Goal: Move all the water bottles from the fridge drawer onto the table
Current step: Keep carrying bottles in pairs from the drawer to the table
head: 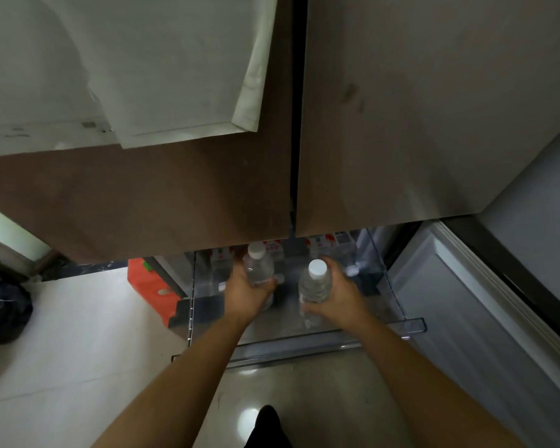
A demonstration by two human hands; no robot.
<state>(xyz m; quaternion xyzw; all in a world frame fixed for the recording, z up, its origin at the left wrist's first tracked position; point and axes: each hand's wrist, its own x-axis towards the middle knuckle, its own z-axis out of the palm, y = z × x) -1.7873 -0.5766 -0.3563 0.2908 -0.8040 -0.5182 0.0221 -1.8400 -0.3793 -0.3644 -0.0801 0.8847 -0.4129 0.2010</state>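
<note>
The clear fridge drawer (404, 324) stands pulled open below the two brown fridge doors. My left hand (244, 292) grips a clear water bottle with a white cap (258, 265) over the drawer's left half. My right hand (340, 297) grips a second white-capped water bottle (316, 284) over the middle of the drawer. More bottles with red and white labels (328, 242) lie at the back of the drawer, partly hidden under the door edge.
The fridge doors (401, 124) hang shut just above the drawer. An orange bag (154, 286) stands left of the drawer on the pale floor. A dark bag (0, 305) lies at far left. A grey open door panel (466, 302) flanks the drawer's right side.
</note>
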